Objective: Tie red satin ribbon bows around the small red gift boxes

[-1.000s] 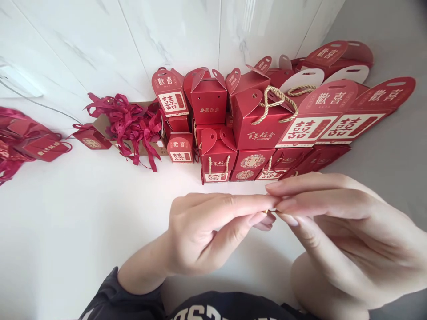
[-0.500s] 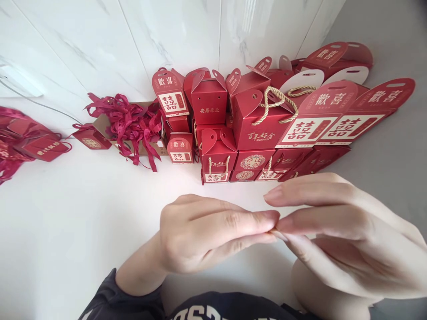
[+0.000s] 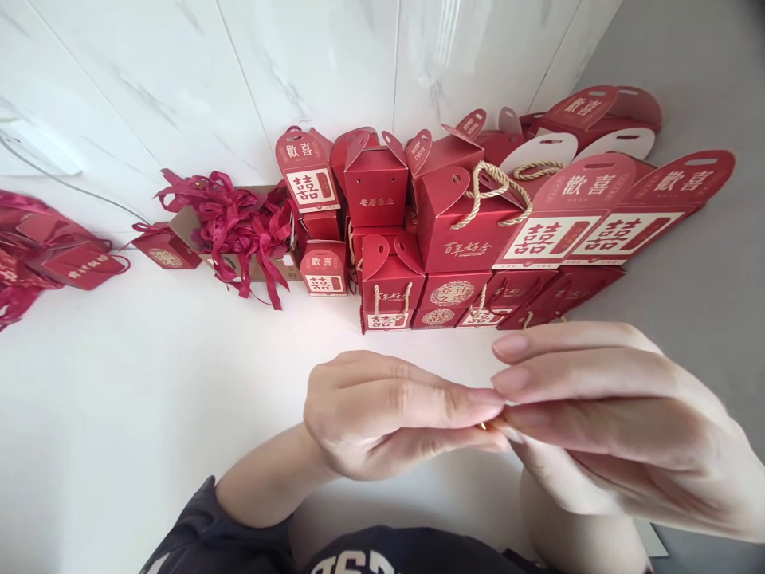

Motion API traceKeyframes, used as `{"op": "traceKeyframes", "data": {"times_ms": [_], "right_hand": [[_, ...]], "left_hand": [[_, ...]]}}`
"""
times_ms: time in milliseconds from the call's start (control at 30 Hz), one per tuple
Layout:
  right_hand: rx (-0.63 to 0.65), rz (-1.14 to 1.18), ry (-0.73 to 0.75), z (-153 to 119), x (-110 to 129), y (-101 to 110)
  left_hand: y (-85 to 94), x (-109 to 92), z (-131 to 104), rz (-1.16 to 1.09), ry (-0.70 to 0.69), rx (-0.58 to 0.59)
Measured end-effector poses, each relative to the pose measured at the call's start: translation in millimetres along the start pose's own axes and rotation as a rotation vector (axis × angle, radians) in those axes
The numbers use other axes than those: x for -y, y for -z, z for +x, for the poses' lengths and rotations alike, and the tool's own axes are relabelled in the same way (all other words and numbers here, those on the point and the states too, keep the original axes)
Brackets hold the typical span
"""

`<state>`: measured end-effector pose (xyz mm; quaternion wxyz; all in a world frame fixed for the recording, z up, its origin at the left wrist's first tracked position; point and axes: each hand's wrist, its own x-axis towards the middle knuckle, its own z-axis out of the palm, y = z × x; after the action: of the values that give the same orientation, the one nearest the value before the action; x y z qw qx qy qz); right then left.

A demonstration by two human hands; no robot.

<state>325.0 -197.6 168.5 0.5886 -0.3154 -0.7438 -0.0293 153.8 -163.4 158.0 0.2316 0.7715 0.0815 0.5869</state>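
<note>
My left hand (image 3: 388,414) is in a pinch, thumb and index finger pressed together over the white tabletop (image 3: 239,383). A tiny gold-coloured piece (image 3: 482,426) shows between these fingertips; most of it is covered, and its kind is too small to make out. Tip to tip with it, my right hand (image 3: 621,430) pinches thumb and forefinger at the same spot, its other fingers stretched out above. Whether both hands grip the same piece is hidden by the fingers.
Red gift boxes (image 3: 457,239), some with gold rope handles, are stacked along the marbled wall (image 3: 323,64). Left of them, an open cardboard box (image 3: 256,267) overflows with crimson ribbons (image 3: 239,215). More red boxes (image 3: 77,255) lie at the far left, near a cable (image 3: 72,185).
Both hands stay joined at the fingertips; my left hand has shifted slightly right. The right hand's outer fingers have drawn closer together. A glint of gold now shows between the left fingertips.
</note>
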Motion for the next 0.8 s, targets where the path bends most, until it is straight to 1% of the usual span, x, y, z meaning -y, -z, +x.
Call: {"op": "traceKeyframes", "data": {"times_ms": [33,100,167,300,400,467,567,667,733,767,800], "right_hand": [[-0.011,0.030,0.029,0,-3,1],[0.030,0.118,0.060,0,-10,2],[0.058,0.210,0.036,-2,-16,1],[0.050,0.318,-0.037,-7,-23,-3],[0.119,0.392,-0.059,-6,-23,-4],[0.130,0.469,-0.122,-4,-21,-5],[0.091,0.567,-0.248,-1,-17,-10],[0.059,0.612,-0.296,-1,-14,-15],[0.045,0.566,-0.327,-2,-12,-16],[0.034,0.515,-0.355,-2,-11,-15],[0.024,0.454,-0.383,-2,-11,-13]], "left_hand": [[-0.4,0,0,-0.018,-0.005,0.001],[-1.7,1,0,-0.049,0.005,0.006],[-3.2,3,-1,-0.084,0.016,0.012],[-5.0,4,-1,-0.106,0.053,0.017],[-4.3,4,1,-0.127,0.090,0.004],[-3.5,3,2,-0.136,0.119,0.008],[-4.2,2,2,-0.100,0.148,-0.012],[-6.5,-2,3,-0.035,0.165,-0.034],[-1.9,-4,6,0.019,0.184,0.003],[5.0,-3,8,0.057,0.209,0.037],[16.3,0,10,0.103,0.240,0.070]]}}
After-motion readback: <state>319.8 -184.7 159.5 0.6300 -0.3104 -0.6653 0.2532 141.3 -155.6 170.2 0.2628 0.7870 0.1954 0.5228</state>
